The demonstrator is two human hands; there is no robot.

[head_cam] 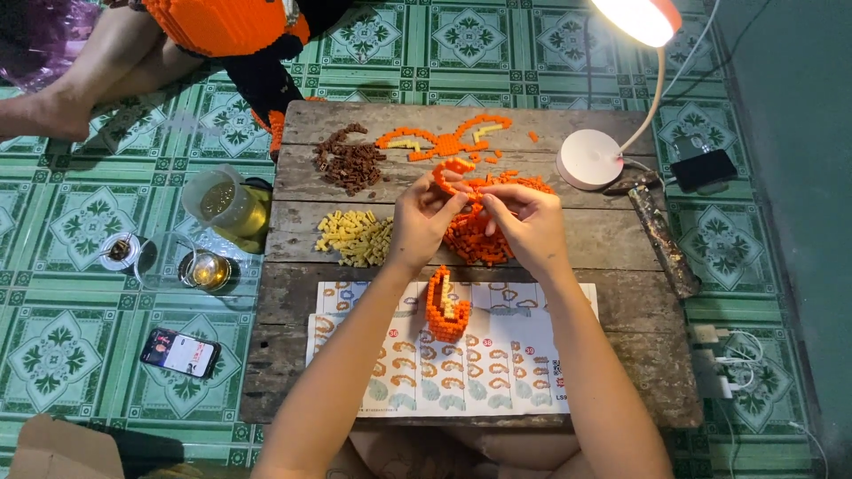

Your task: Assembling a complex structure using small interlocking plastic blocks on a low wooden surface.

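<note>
Orange bricks (454, 168) form a small strip pinched between the fingertips of both the left hand (424, 222) and right hand (525, 222), above the orange pile (479, 235) on the wooden table (621, 257). Yellow bricks (355, 238) lie left; an orange model (446, 306) stands on the instruction sheet (497, 372).

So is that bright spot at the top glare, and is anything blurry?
Head view: the glowing white lamp head burns out to pure white; both hands and the pile of small orange bricks look slightly soft; the frame's far corners fall dimmer.
</note>
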